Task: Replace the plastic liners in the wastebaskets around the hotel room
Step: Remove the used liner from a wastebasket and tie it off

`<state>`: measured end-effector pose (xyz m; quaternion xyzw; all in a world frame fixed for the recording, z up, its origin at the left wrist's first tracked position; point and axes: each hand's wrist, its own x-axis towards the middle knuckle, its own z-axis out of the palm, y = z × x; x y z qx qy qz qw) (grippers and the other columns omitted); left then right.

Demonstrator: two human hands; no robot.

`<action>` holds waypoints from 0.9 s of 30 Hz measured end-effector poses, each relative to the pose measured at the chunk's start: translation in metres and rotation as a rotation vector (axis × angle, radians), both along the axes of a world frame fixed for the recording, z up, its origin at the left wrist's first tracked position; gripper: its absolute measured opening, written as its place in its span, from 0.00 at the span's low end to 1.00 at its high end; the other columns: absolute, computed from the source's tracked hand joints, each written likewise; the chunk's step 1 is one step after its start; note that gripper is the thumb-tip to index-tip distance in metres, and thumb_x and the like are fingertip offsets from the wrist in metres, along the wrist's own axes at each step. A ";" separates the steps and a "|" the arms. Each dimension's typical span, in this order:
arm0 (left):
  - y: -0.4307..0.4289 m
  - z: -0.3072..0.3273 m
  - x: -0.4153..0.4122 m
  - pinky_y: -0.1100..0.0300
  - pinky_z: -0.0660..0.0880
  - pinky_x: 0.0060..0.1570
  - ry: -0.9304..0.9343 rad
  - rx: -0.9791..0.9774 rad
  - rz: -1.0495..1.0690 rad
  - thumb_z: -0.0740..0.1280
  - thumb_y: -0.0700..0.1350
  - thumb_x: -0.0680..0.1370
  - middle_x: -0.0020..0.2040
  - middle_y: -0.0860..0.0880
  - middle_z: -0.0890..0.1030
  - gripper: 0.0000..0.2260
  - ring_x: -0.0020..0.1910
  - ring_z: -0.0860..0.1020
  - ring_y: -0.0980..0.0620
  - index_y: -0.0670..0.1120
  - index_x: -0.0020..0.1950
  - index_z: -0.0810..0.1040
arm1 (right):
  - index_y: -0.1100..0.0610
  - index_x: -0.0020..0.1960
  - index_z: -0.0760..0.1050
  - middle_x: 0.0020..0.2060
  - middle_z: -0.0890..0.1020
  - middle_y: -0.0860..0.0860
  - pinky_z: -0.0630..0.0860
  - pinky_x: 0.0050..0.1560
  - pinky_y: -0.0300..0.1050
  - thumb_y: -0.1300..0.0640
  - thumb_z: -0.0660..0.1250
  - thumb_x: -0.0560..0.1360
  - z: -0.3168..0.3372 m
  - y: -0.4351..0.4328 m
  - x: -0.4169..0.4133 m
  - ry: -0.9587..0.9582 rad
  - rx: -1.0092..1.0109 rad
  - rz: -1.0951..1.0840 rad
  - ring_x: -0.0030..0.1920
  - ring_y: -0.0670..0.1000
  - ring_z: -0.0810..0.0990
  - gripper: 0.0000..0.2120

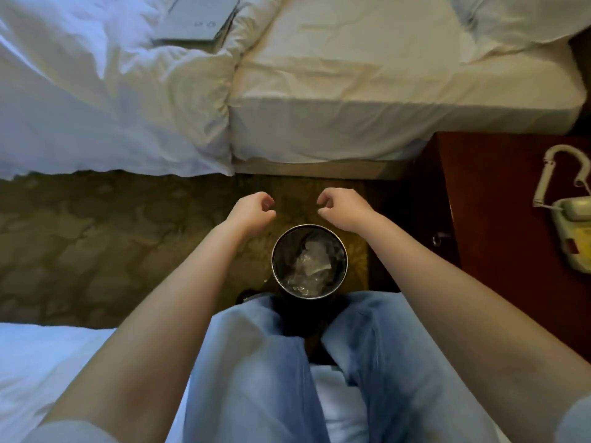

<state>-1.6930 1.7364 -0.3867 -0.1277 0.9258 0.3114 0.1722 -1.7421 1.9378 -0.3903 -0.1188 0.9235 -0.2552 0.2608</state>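
A white bed (351,91) is seen across the top of the view, with a rumpled duvet (96,107) hung over its near edge on the left, down to the floor. A strip of patterned carpet (96,235) is left open between that edge and a second white bed (48,362) at the lower left, on which the person is seated in pale jeans (256,362). The strip is closed off on the right by the red-brown tabletop (499,203) of a nightstand. A corded telephone (572,231) is carried near its right edge.

The round metal wastebasket (273,260) is stood upright on the carpet between the knees, just clear of the nightstand's side. Crumpled clear plastic (308,266) is seen inside it.

The left hand (252,212) and the right hand (342,209) are held apart above the carpet, just past the basket's far rim. The fingers of both are curled inward, and nothing can be seen held in them. A flat grey item (195,20) is laid on the far bed.
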 end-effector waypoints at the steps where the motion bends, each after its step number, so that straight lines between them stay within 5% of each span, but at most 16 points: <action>1: 0.002 -0.012 0.009 0.57 0.72 0.55 -0.020 0.002 -0.002 0.64 0.43 0.79 0.63 0.45 0.77 0.17 0.61 0.75 0.47 0.44 0.67 0.72 | 0.51 0.64 0.74 0.57 0.79 0.51 0.78 0.54 0.48 0.53 0.64 0.79 -0.012 0.005 0.007 -0.013 0.013 -0.002 0.54 0.50 0.78 0.14; 14: -0.005 -0.145 0.008 0.56 0.75 0.52 -0.295 0.089 0.099 0.64 0.42 0.78 0.67 0.43 0.73 0.25 0.58 0.76 0.47 0.48 0.75 0.63 | 0.52 0.67 0.70 0.58 0.78 0.52 0.79 0.48 0.48 0.54 0.64 0.78 -0.141 0.028 -0.003 -0.242 0.225 -0.082 0.52 0.53 0.78 0.18; 21: -0.009 -0.210 -0.007 0.48 0.73 0.63 -0.424 0.126 0.106 0.65 0.41 0.78 0.69 0.42 0.71 0.32 0.64 0.73 0.44 0.50 0.78 0.54 | 0.48 0.79 0.44 0.66 0.73 0.56 0.75 0.60 0.55 0.50 0.64 0.78 -0.209 0.024 -0.007 -0.284 0.469 -0.075 0.61 0.58 0.76 0.38; 27: -0.008 -0.254 -0.002 0.51 0.73 0.61 -0.510 0.114 0.110 0.66 0.42 0.77 0.69 0.41 0.71 0.38 0.63 0.75 0.43 0.55 0.78 0.44 | 0.44 0.78 0.34 0.56 0.78 0.56 0.79 0.47 0.51 0.51 0.62 0.79 -0.249 0.033 0.002 -0.376 0.490 -0.154 0.49 0.56 0.80 0.41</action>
